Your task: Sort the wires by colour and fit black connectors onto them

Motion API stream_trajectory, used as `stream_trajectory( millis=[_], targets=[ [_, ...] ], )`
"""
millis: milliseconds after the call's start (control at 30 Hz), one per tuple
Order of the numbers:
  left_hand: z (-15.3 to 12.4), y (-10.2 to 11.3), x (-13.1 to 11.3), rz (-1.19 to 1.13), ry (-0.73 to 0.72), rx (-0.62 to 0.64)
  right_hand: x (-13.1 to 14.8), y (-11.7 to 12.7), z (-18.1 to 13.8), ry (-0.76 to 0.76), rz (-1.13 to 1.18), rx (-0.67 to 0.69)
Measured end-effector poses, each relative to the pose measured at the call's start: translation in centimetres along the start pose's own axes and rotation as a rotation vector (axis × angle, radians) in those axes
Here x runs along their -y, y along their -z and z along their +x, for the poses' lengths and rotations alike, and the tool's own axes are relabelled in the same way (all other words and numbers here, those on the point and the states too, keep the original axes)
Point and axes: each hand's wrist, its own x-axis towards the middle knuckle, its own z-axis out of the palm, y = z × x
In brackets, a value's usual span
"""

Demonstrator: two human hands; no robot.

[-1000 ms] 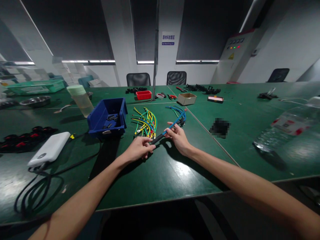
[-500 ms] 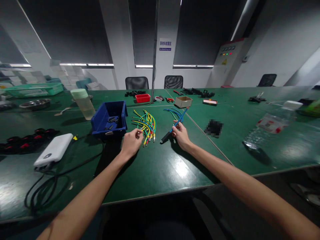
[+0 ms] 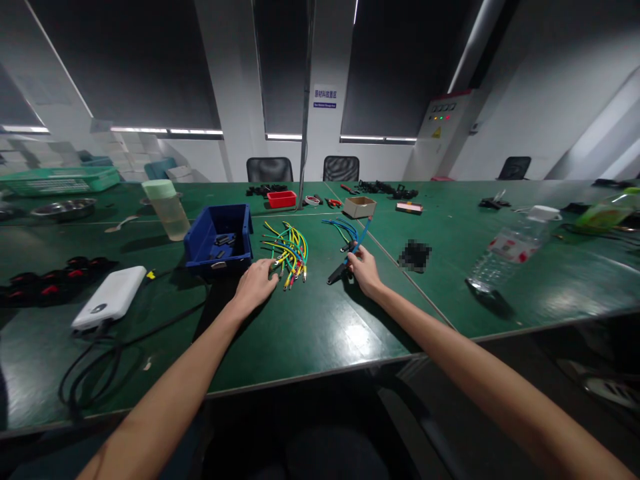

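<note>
My right hand (image 3: 366, 272) is closed on a blue cable (image 3: 366, 230) with a long black sleeve (image 3: 338, 273) at its near end. The cable slants away from me, just above the table or touching it; I cannot tell which. Behind that hand lie several blue and green wires (image 3: 336, 222) with small dark ends. My left hand (image 3: 256, 285) rests by the near left edge of a pile of yellow, green and blue wires (image 3: 295, 248) with metal tips. Its thumb and forefinger are apart, with nothing visible between them.
Left of the pile stands a blue bin (image 3: 219, 265) with small black parts inside. Further left are a bottle with a green lid (image 3: 169, 210) and a white power bank (image 3: 111, 297) with a black cord. A clear water bottle (image 3: 510, 250) stands right; a cardboard box (image 3: 359, 208) stands behind.
My left hand has drawn slightly back and left from the wires, and its pinched fingers have parted. My right hand still holds the blue cable, its black end now slightly further right. The view has shifted.
</note>
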Motion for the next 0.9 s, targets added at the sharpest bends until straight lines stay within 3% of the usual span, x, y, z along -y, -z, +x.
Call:
stream_trajectory(
  millis=[233,500,633,900],
  targets=[
    [0.3,-0.2,0.7,-0.015,-0.037,0.014,0.9,1.7,0.7,-0.061,-0.058,0.024],
    [0.3,0.6,0.1,-0.068,0.077,0.012,1.5,3.5,4.6,-0.106,-0.186,0.059],
    [0.2,0.9,-0.1,-0.115,0.112,-0.002,1.5,3.4,7.0,-0.121,-0.299,0.043],
    [0.3,1.2,0.1,-0.177,0.113,-0.041,1.1,2.6,11.0,-0.178,-0.426,0.136]
  ],
)
